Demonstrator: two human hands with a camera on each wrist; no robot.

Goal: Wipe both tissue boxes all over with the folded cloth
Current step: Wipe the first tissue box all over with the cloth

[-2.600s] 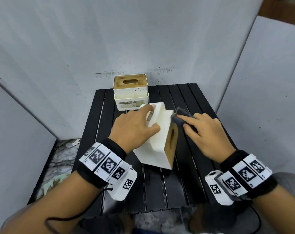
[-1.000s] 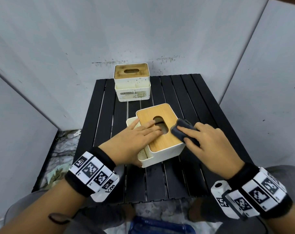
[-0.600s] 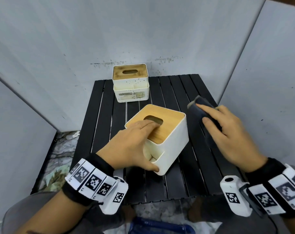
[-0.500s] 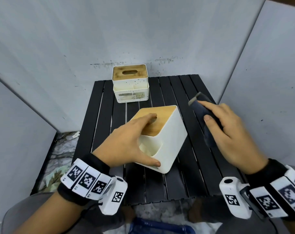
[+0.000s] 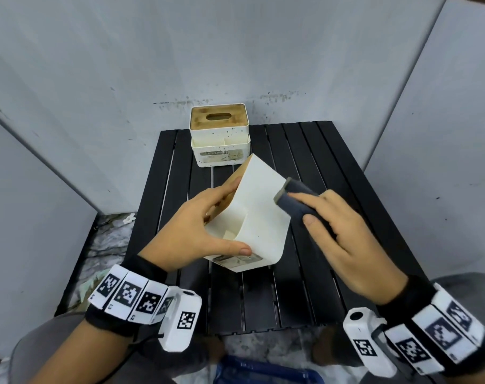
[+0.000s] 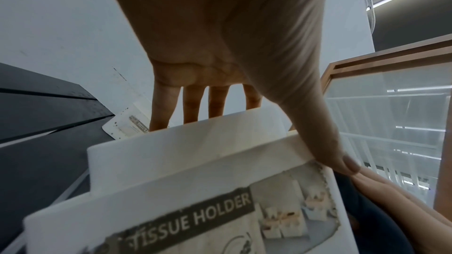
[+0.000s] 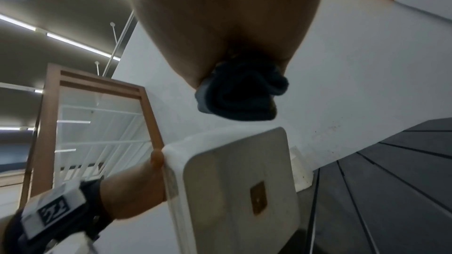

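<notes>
The near tissue box [image 5: 259, 214] is white with a wooden lid and stands tipped on the black slatted table [image 5: 319, 162]. Its lid faces left and away, and a white side faces up. My left hand [image 5: 235, 217] grips it, fingers on the lid and thumb on the labelled front [image 6: 195, 210]. My right hand [image 5: 302, 207] holds the dark folded cloth [image 5: 291, 206] against the box's upper right side. In the right wrist view the cloth [image 7: 239, 99] sits just above the box's bottom face [image 7: 239, 181]. The second tissue box [image 5: 219, 134] stands upright at the back of the table.
Grey panels wall in the table at the back and on both sides. The floor shows past the table's left edge. A blue object [image 5: 263, 370] lies below the near edge, by my knees.
My left hand has tipped the near box further over, so its lid now faces away and a white side faces up. My right hand has brought the cloth from the right onto that side.
</notes>
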